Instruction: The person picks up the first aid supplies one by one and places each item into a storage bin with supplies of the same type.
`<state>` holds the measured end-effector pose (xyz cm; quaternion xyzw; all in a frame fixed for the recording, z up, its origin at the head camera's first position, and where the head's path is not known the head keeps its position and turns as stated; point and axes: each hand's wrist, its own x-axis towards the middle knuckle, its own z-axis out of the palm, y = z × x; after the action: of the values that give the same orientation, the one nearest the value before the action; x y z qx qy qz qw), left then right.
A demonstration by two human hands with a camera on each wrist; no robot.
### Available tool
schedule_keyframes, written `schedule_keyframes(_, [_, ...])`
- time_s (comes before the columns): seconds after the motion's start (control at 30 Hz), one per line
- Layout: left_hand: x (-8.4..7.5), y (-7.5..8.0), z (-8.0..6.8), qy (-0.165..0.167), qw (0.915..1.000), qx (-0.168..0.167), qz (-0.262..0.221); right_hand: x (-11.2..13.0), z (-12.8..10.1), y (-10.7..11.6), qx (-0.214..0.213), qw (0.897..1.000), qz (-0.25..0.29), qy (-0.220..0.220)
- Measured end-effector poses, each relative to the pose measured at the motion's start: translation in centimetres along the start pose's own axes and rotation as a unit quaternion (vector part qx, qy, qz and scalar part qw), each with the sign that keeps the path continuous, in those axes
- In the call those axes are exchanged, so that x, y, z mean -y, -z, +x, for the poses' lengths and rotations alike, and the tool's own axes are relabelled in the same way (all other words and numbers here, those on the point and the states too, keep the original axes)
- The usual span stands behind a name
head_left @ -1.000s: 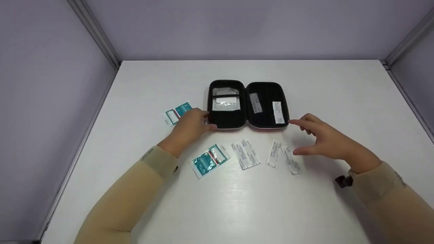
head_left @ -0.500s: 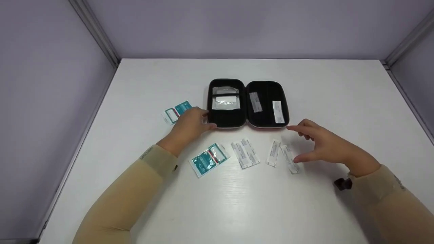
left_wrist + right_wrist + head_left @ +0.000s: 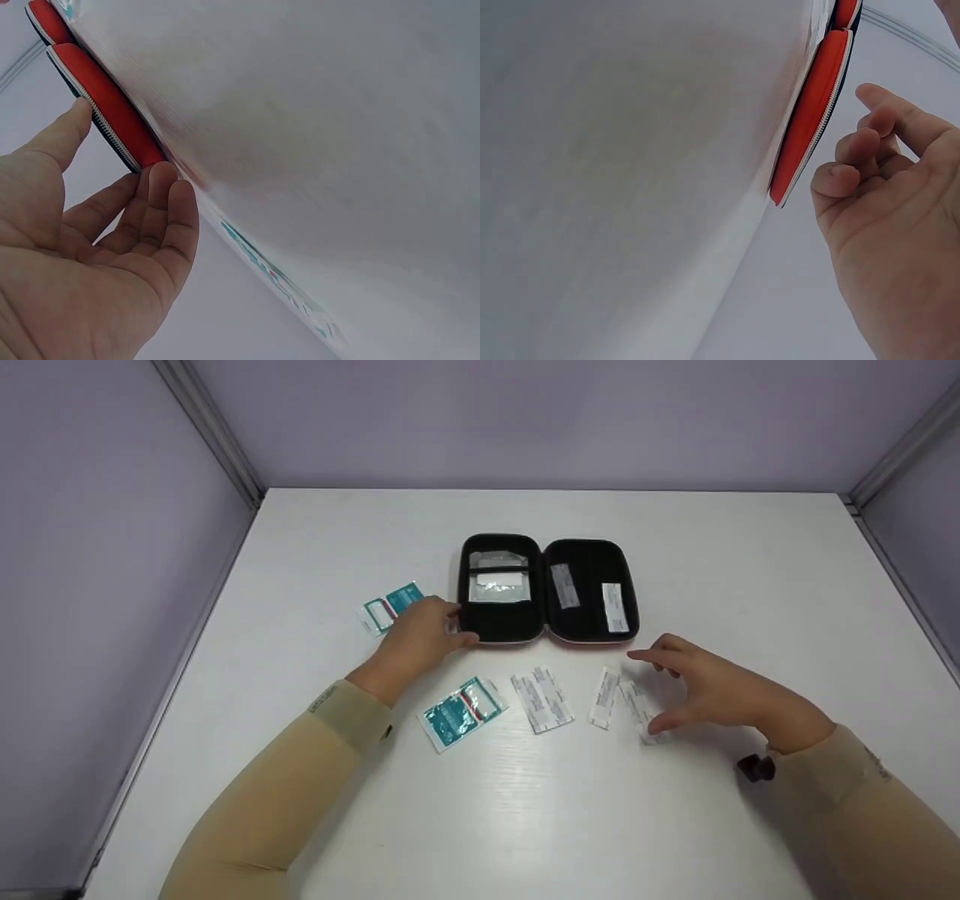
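Observation:
A black-lined zip case (image 3: 501, 624) lies unfolded on the table in the head view; its outside (image 3: 112, 105) shows red in the left wrist view. My left hand (image 3: 418, 636) grips the near-left corner, thumb at the front edge, fingers along the side. Inside are a clear packet (image 3: 500, 589) under a strap and two wrapped strips, one white (image 3: 615, 607), one greyish (image 3: 565, 586). My right hand (image 3: 724, 690) hovers off the case's near-right corner, index and thumb spread apart, holding nothing. Beneath its thumb lies a white wrapped strip (image 3: 635, 701), partly covered.
In front of the case lie another white strip (image 3: 604, 697), a joined pair of strips (image 3: 543, 701) and a green-and-white packet (image 3: 461, 715). A second green packet (image 3: 390, 607) is partly behind my left hand. Purple-grey panels (image 3: 525, 420) border the table.
My right hand has moved down and slightly left, away from the case's right corner and over the nearby strip. My left hand has stayed on the case.

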<state>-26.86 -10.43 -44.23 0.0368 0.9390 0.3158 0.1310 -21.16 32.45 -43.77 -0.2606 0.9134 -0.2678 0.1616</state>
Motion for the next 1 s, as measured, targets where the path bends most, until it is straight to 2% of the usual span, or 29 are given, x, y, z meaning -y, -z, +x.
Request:
schedule_keyframes(0.27, [0.1, -0.1, 0.1, -0.008, 0.9999, -0.004, 0.008, -0.5, 0.1, -0.6, -0.001, 0.999, -0.018, 0.037])
schedule_keyframes(1.0, [0.0, 0.0, 0.2, -0.008, 0.9998, -0.002, 0.017, -0.4, 0.1, -1.1, 0.028, 0.998, -0.048, 0.027])
